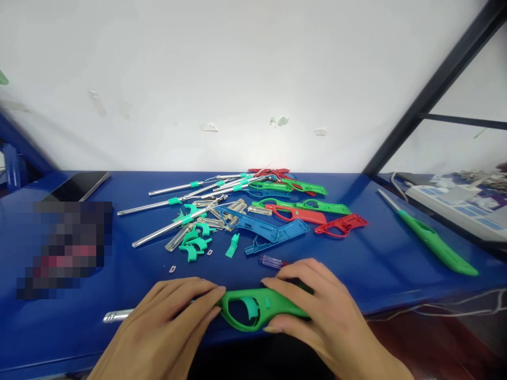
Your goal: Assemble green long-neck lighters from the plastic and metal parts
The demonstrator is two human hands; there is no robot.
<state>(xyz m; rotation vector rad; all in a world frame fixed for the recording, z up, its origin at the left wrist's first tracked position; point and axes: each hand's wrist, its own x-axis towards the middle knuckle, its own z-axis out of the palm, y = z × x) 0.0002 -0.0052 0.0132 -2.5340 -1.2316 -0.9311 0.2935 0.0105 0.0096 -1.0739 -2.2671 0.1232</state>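
Note:
A green long-nosed gas lighter (273, 303) lies across the front of the blue table, held in both hands. My left hand (170, 322) is closed over its front end, and the metal tube tip (116, 315) sticks out to the left. My right hand (317, 311) grips the handle, thumb below and fingers above. A teal trigger (250, 307) shows inside the lighter's oval opening. Just beyond my right fingers lies a screwdriver with a clear handle (272, 261), partly hidden. Loose teal triggers (194, 247) and blue handle shells (253, 224) lie farther back.
Metal lighter tubes (158, 233), clear fuel tanks (178, 237) and red and green shells (343, 224) are heaped mid-table. Another green lighter (435, 243) rests at right, near a white device (459, 208). A phone (79, 186) and a pixelated area are at left. A wall stands behind.

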